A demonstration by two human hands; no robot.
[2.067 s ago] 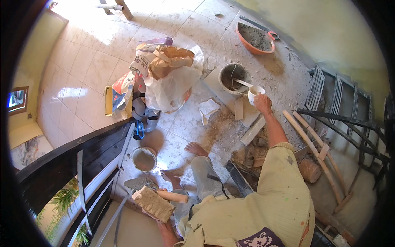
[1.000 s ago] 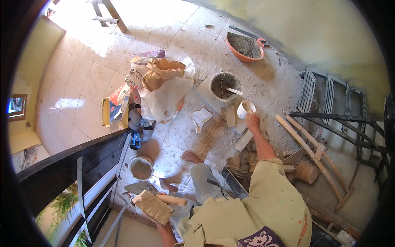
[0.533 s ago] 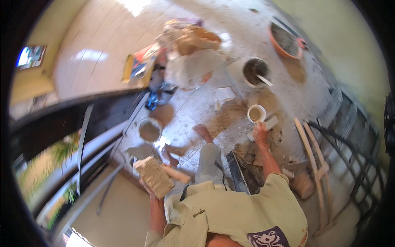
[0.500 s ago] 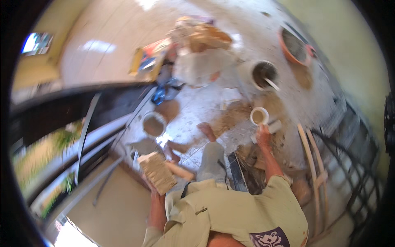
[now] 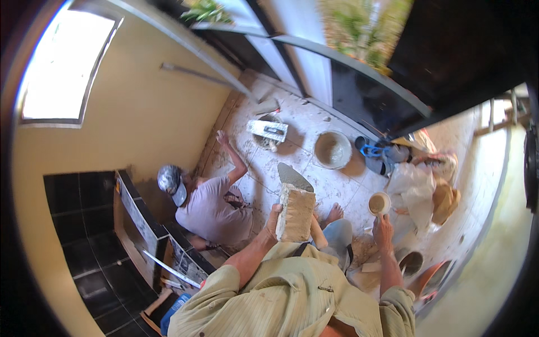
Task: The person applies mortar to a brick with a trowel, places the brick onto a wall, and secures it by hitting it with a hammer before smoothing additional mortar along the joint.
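Observation:
My left hand [image 5: 273,222] is closed round the left side of a rough, tan, brick-shaped block [image 5: 297,216] in front of my chest. Beyond the block's far end shows the grey, smeared blade of a trowel [image 5: 294,176]. A wooden handle [image 5: 318,233] sticks out at the block's right side, apparently the trowel's; the block hides what lies between. Out to the right, my right hand [image 5: 383,229] grips a small pale cup [image 5: 379,203] with light brown contents. Its fingers are partly hidden by the cup.
Another person [image 5: 216,210] in a cap crouches at the left, one arm stretched over the tiled floor. A wide bucket [image 5: 333,150] and a float [image 5: 267,130] lying over a container stand ahead. Black-tiled steps [image 5: 92,241] are at the left, sacks [image 5: 412,188] at the right.
My view has swung left, bringing the crouching person and black tiles into sight. Both hands keep their hold on the block and the cup.

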